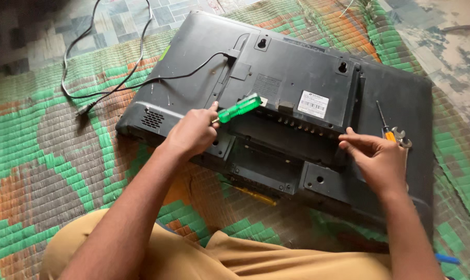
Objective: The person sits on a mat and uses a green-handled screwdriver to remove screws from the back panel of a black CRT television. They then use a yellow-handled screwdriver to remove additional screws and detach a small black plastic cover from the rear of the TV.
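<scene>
The left hand point(193, 132) is closed around a green-handled screwdriver point(238, 109), whose handle sticks out up and to the right of the fist, over the back of a black television point(276, 67) lying face down on a woven mat point(48, 155). The right hand point(377, 155), fingers curled and holding nothing, rests on the television's back panel, just beside an orange-handled screwdriver point(385, 124).
</scene>
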